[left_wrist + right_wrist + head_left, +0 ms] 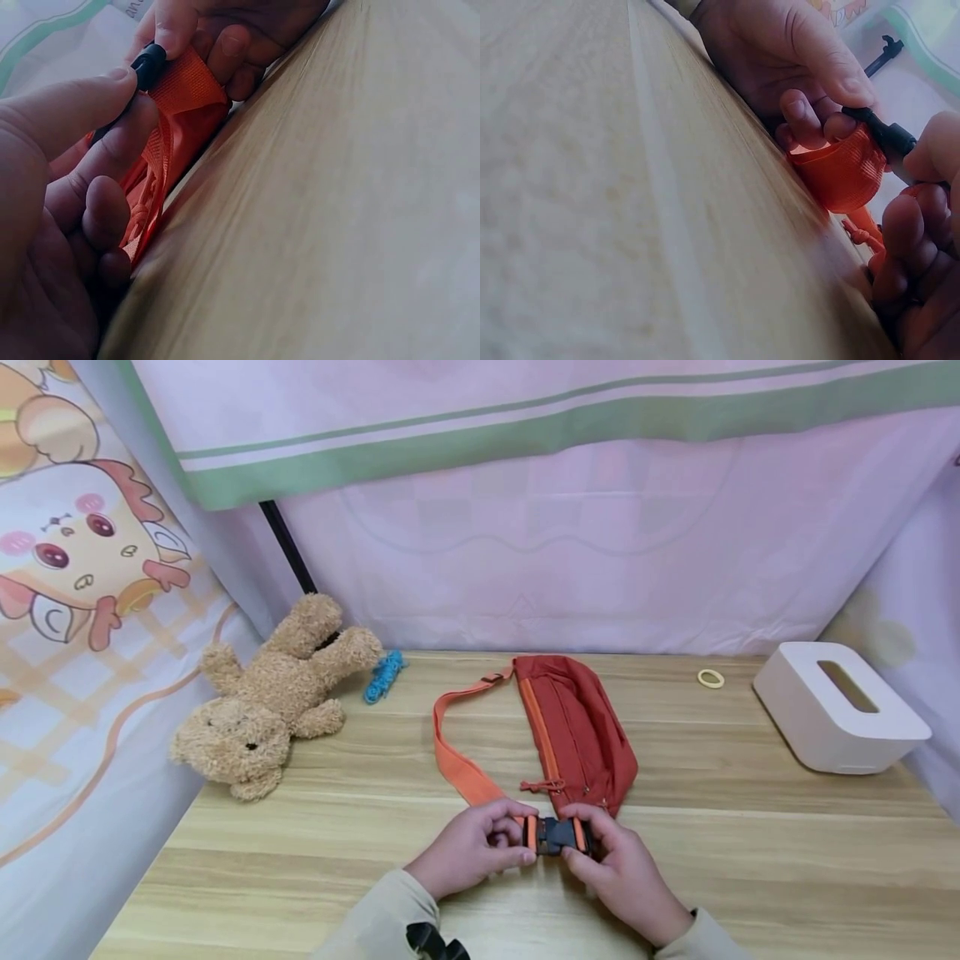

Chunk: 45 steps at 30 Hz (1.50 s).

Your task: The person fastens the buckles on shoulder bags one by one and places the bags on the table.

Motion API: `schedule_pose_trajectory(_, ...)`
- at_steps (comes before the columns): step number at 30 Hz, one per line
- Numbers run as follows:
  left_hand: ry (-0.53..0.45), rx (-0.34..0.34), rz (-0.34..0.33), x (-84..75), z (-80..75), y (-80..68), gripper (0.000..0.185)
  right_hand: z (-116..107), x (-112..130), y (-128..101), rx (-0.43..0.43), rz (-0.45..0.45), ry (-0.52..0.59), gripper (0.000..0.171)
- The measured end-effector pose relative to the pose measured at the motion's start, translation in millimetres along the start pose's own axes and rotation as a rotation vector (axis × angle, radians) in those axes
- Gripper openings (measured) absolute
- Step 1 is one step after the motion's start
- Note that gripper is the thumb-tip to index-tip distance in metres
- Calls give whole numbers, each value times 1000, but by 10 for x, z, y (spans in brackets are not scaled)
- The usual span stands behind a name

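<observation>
A red waist bag (573,731) with an orange strap (459,768) lies in the middle of the wooden table (750,860). Its black buckle (557,837) sits at the near end, joined between my two hands. My left hand (480,843) pinches the buckle's left half and the strap end. My right hand (600,852) pinches the right half. In the left wrist view the thumb presses the black buckle (148,61) over the orange strap (176,120). The right wrist view shows the buckle (885,136) and the folded strap (844,172) between both hands.
A tan teddy bear (273,693) lies at the back left beside a blue cord bundle (384,677). A white tissue box (840,706) stands at the right, with a yellow ring (710,678) near it. Curtains close in the table's back and sides.
</observation>
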<state>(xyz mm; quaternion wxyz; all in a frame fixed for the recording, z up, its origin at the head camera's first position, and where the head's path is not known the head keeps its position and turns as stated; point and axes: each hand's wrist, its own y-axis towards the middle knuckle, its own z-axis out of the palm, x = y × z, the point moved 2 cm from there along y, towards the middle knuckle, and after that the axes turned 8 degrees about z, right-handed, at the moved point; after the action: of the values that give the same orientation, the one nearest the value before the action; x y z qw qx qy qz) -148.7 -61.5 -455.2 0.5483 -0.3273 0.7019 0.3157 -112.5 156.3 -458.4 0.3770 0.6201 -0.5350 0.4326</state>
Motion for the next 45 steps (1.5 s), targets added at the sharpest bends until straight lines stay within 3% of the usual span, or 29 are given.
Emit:
schedule_pose_trajectory(8,5,0,-14,-26,5,-3,44,-13,24,-8,40,-36,-8,39)
schedule_pose_trajectory(29,8,2,-34,-18,-20,-8,43,-54,10,10,114,28,59,46)
schedule_pose_trajectory(45,2,-15,-46,-33,-4,-8,40,-45,-4,4,138,-9,33,45)
